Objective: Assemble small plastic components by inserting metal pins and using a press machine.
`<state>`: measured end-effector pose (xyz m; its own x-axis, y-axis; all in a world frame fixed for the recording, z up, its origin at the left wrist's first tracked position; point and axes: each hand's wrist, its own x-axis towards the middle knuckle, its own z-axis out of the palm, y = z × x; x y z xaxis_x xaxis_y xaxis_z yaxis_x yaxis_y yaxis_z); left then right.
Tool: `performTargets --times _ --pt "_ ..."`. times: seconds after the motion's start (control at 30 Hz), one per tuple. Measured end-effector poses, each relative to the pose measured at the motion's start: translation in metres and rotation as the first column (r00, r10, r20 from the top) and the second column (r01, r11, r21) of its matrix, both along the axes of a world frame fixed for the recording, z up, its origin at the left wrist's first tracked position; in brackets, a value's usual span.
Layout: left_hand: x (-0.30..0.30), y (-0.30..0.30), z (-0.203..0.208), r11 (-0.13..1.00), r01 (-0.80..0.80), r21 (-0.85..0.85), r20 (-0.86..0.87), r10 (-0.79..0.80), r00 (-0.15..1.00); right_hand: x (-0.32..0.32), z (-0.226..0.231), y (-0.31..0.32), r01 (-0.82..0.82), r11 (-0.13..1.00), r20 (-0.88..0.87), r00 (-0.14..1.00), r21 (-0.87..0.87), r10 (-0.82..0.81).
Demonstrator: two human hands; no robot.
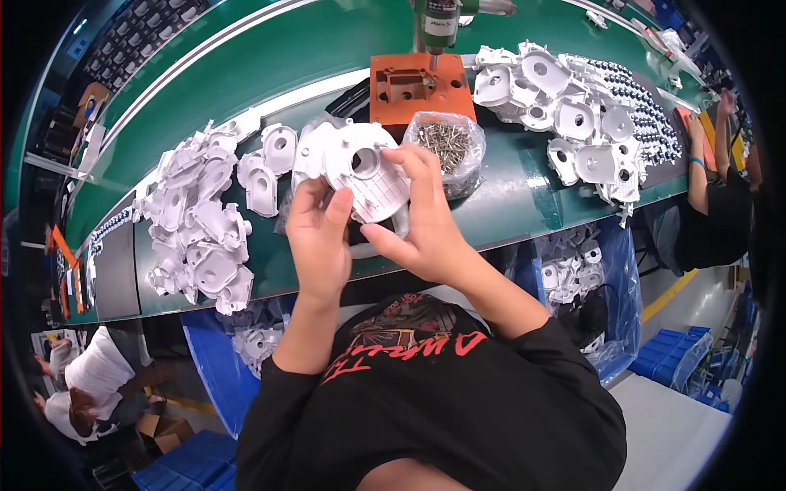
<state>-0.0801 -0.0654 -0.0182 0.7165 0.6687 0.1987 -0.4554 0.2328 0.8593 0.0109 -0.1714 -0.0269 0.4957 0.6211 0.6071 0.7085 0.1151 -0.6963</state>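
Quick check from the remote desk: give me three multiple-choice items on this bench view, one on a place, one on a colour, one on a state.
1. Where is the bag of screws?
A. right of the held part
B. on the floor
C. in the blue bin

2. What colour is the fixture block?
A. blue
B. orange
C. white

3. How is the white plastic housing held?
A. lying untouched
B. left hand only
C. both hands

Answers: 1 A, it sits just right of the housing. 2 B, plainly orange. 3 C, left hand and right hand both grip it.
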Motion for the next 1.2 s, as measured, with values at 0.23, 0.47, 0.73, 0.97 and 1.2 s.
performTargets --times 0.23,0.47,0.73,0.97,1.2 --pt "0.020 0.042 0.016 0.833 -0.024 0.553 -0.171 0.141 0.975 0.056 0.017 -0.031 0.166 0.985 0.080 0.982 0.056 -0.170" --pt "0.119 0.095 -0.002 -0.182 0.135 0.974 -0.066 0.345 0.936 0.115 0.001 -0.023 0.256 0.894 0.257 0.952 -0.368 -0.167" --pt "0.178 0.074 -0.030 -0.459 0.023 0.888 0.100 0.242 0.965 0.125 -0.007 -0.017 0.264 0.844 0.319 0.940 -0.466 -0.118" --pt "0.183 0.085 -0.044 -0.471 0.096 0.877 0.058 0.302 0.951 0.122 -0.009 -0.013 0.278 0.877 0.354 0.925 -0.392 -0.135" --pt "0.171 0.092 -0.036 -0.250 0.335 0.909 -0.271 0.257 0.928 0.124 -0.015 -0.010 0.251 0.895 0.293 0.945 -0.369 -0.144"
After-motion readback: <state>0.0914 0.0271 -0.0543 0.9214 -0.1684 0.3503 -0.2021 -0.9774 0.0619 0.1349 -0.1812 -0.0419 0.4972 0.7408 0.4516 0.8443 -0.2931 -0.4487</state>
